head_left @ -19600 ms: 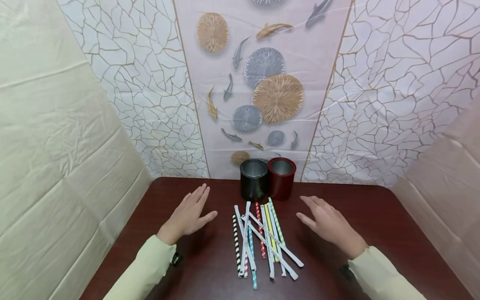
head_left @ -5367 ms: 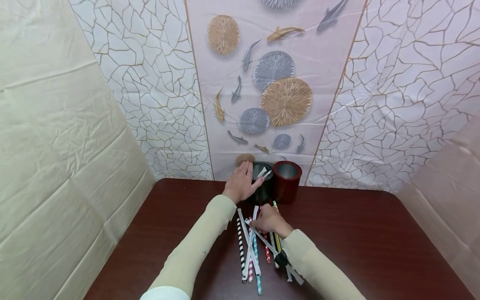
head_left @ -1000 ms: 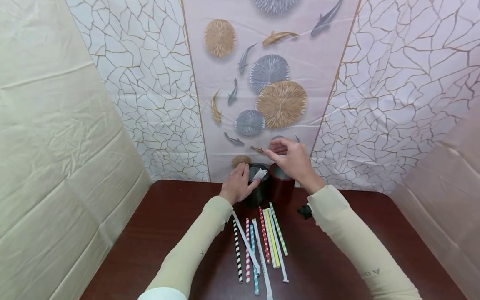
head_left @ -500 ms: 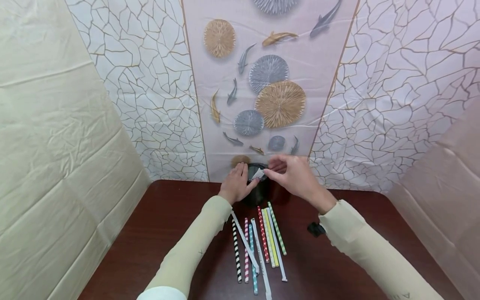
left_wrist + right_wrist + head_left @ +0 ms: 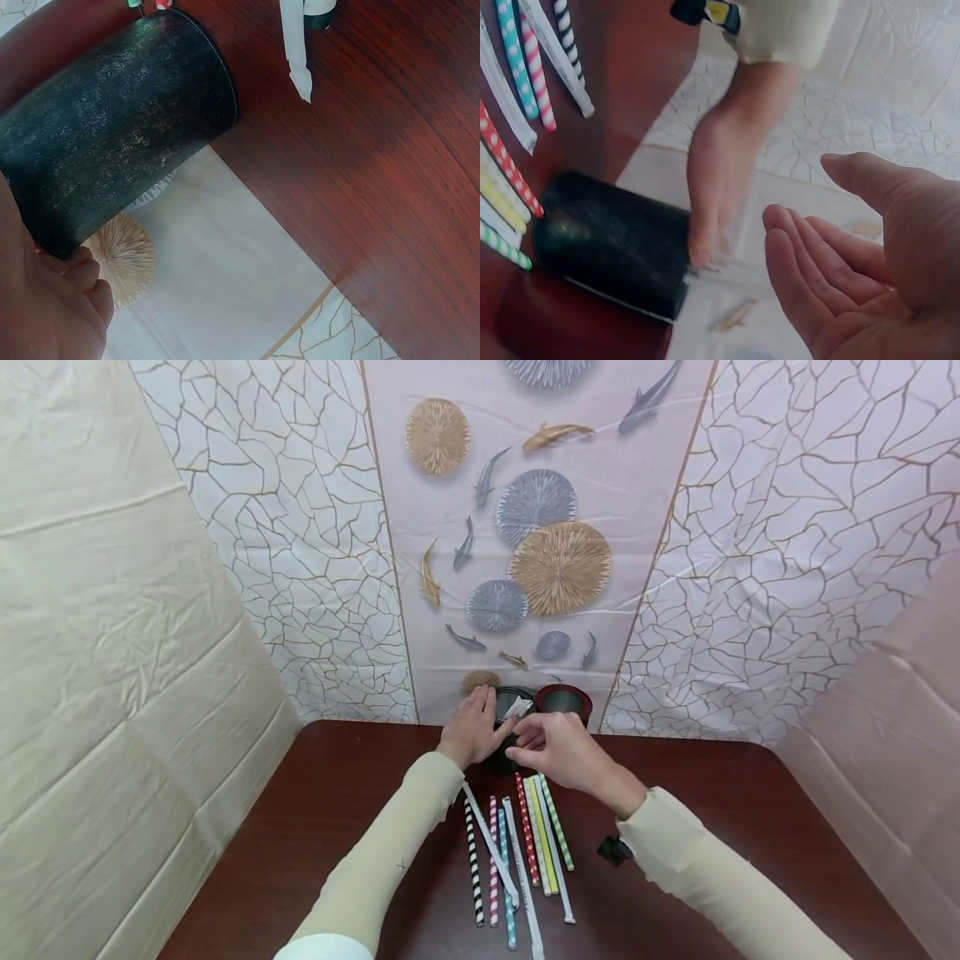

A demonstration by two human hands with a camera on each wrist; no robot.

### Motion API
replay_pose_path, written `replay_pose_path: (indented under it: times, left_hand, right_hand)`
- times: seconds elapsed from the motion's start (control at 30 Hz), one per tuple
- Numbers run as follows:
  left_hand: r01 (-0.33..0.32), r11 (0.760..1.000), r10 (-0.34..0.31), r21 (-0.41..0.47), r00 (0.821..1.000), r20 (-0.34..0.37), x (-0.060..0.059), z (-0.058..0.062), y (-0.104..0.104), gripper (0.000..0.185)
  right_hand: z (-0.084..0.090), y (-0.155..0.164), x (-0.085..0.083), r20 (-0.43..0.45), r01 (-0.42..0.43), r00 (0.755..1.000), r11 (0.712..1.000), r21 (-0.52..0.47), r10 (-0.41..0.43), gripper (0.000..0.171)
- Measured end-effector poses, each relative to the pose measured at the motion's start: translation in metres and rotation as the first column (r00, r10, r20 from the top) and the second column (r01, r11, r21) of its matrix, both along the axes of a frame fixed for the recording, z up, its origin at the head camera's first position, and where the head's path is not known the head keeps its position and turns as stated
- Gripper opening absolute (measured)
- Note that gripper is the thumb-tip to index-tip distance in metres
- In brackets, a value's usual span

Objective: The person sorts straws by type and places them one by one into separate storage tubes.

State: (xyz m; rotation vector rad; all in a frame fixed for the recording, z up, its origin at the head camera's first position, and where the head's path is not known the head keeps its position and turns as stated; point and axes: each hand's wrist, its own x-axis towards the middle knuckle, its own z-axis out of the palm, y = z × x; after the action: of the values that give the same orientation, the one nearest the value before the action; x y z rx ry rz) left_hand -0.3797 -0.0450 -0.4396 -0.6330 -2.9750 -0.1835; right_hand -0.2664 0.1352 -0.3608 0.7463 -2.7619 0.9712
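- Your left hand (image 5: 471, 733) stays on the left side of the black cup (image 5: 512, 727), fingers curled round its wall near the rim; the cup stands at the back edge of the table (image 5: 750, 827), touching the red cup (image 5: 564, 702).
- White wrapped straws (image 5: 519, 707) now stand inside the black cup, so this one is delivered.
- Your right hand (image 5: 558, 750) has come down from above the cups and is now empty, fingers relaxed and open, just in front of the black cup.
- The remaining straws (image 5: 521, 843) lie side by side on the table directly below your right hand, near it.
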Motion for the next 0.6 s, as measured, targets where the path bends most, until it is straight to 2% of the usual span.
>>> replay_pose_path:
  times: [0.37,0.6]
  left_hand:
    - [0.013,1.000,-0.013,0.027,1.000,-0.022,-0.003,-0.004,0.000,0.086]
    - [0.012,0.999,-0.011,0.033,1.000,-0.026,-0.001,-0.003,0.000,0.087]
  right_hand:
    - [-0.041,-0.021,-0.008,0.187,-0.073,0.980,0.996,0.042,0.064,0.034]
    - [-0.075,-0.038,-0.019,0.234,-0.091,0.969,0.994,0.055,0.075,0.032]
